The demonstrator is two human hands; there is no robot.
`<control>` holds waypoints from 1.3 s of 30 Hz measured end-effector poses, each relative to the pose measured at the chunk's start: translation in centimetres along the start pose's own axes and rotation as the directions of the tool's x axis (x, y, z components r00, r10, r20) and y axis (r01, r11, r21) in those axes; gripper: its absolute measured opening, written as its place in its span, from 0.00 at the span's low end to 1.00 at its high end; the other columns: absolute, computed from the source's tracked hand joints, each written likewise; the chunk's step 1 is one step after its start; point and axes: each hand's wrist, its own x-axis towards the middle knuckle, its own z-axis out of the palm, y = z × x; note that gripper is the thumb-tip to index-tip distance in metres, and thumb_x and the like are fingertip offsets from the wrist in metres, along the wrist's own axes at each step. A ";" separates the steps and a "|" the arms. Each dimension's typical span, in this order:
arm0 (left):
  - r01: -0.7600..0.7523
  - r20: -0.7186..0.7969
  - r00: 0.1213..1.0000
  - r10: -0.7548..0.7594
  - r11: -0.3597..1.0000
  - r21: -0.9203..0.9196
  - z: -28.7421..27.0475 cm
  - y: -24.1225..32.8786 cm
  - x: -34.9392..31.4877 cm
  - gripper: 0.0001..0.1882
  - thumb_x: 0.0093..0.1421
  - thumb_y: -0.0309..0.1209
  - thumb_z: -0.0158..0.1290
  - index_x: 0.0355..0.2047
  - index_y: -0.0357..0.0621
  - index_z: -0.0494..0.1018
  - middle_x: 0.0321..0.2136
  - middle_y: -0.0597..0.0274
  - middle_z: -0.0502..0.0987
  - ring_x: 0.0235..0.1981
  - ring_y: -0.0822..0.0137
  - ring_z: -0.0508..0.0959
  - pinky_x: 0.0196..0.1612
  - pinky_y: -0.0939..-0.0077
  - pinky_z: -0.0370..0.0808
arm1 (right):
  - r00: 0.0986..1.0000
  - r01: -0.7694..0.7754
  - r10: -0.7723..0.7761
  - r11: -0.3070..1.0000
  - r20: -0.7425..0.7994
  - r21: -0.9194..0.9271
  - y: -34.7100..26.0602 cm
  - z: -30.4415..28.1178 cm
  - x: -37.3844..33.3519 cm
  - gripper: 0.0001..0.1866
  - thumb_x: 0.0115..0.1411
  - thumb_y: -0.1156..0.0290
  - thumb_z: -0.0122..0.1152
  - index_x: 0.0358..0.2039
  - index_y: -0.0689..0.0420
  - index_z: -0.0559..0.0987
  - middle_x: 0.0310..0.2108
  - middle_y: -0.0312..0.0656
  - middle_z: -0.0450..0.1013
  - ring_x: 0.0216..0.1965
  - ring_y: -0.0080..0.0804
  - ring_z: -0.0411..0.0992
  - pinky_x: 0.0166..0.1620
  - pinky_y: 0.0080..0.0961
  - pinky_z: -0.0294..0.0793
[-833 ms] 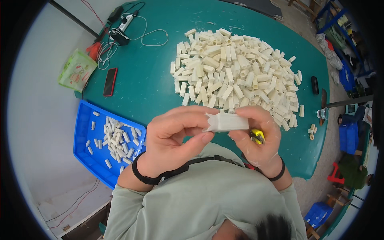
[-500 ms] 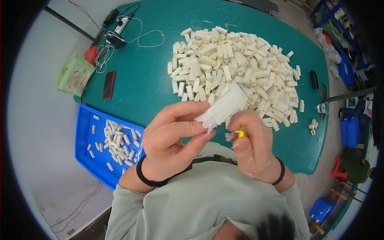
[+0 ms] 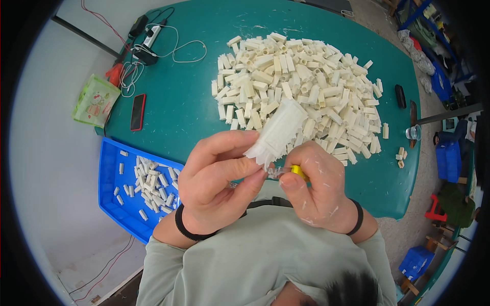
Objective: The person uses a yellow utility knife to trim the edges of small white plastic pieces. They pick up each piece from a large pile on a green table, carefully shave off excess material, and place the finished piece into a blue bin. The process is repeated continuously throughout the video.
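Note:
Between the thumb and fingers of my left hand [image 3: 219, 178] is a cream, boxy plastic piece [image 3: 280, 130] with ragged edges, tilted up to the right. My right hand [image 3: 319, 183] is closed round a small tool with a yellow handle [image 3: 298, 172]. The tool's thin tip, with whitish shavings on it, sits at the piece's lower ragged end; whether it touches cannot be made out. White shavings cling to my right hand. Beyond my hands lies a big heap of similar cream pieces [image 3: 296, 76] on the green table [image 3: 173, 97].
At the left, a blue tray [image 3: 115, 196] holds several small whitish pieces. A phone [image 3: 138, 112], a green bag [image 3: 96, 101] and a power strip [image 3: 153, 34] with cables are at the table's left side. On the right are a black case [image 3: 400, 96], a clear cup [image 3: 412, 132] and a few loose pieces [image 3: 401, 157].
My right hand has moved slightly left, bringing the tool's tip to the lower end of the piece. The piece in my left hand has tilted more upright.

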 end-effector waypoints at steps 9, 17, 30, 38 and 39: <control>0.004 -0.026 1.000 -0.001 0.992 0.127 0.3 0.6 -0.5 0.13 0.42 0.14 0.61 0.29 0.36 0.73 0.39 0.46 0.72 0.29 0.66 0.76 0.29 0.80 0.76 | 0.996 0.044 -0.051 0.995 -0.070 -0.094 0.8 0.1 0.1 0.13 0.54 0.64 0.62 0.24 0.59 0.71 0.18 0.39 0.64 0.16 0.34 0.62 0.17 0.25 0.59; 0.034 -0.067 0.997 -0.030 0.998 0.046 0.3 0.3 -0.3 0.12 0.42 0.13 0.60 0.27 0.37 0.73 0.39 0.47 0.73 0.31 0.66 0.77 0.30 0.80 0.76 | 0.990 -0.136 0.138 0.971 0.005 0.197 0.7 -0.4 -0.6 0.15 0.57 0.61 0.58 0.28 0.61 0.70 0.20 0.39 0.65 0.18 0.26 0.62 0.22 0.21 0.61; 0.263 0.071 0.964 -0.257 0.869 -0.420 0.0 0.0 -0.9 0.10 0.47 0.14 0.57 0.31 0.34 0.73 0.41 0.49 0.72 0.40 0.64 0.75 0.43 0.73 0.73 | 0.919 -0.345 0.394 0.764 0.029 0.546 -0.3 -0.6 0.0 0.10 0.60 0.71 0.55 0.37 0.64 0.68 0.24 0.31 0.66 0.25 0.12 0.59 0.27 0.10 0.60; 0.356 -0.027 0.932 -0.361 0.928 -0.106 0.1 -0.9 -0.8 0.15 0.48 0.18 0.56 0.39 0.35 0.72 0.46 0.48 0.69 0.47 0.60 0.71 0.49 0.70 0.68 | 0.926 -0.283 0.348 0.898 -0.148 0.338 -0.1 0.0 -0.2 0.13 0.53 0.73 0.62 0.36 0.63 0.70 0.24 0.36 0.69 0.26 0.16 0.65 0.27 0.13 0.65; 0.315 -0.017 0.949 -0.316 0.949 -0.011 0.1 -0.6 -0.4 0.17 0.48 0.19 0.56 0.41 0.36 0.71 0.46 0.48 0.69 0.48 0.59 0.71 0.50 0.71 0.67 | 0.928 -0.282 0.338 0.911 -0.154 0.301 0.1 0.1 -0.4 0.14 0.51 0.73 0.63 0.36 0.63 0.70 0.25 0.37 0.69 0.26 0.18 0.66 0.27 0.14 0.66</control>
